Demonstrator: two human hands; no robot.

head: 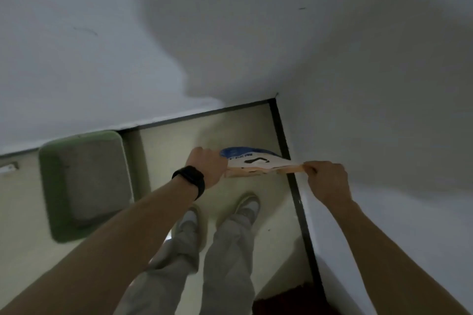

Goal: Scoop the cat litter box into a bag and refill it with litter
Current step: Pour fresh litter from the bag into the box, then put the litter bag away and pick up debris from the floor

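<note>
Pale floor (163, 151), corner of white walls. Litter bag (256, 162) held up over the floor, stretched between both hands: left hand (208, 169) fisted on one top edge, right hand (326, 180) pinching the other. Green litter box (85, 181) sits by the wall, left. Judged: opening the bag for refill; next, tilt over box. Print blurred; bag's body hidden.
</note>
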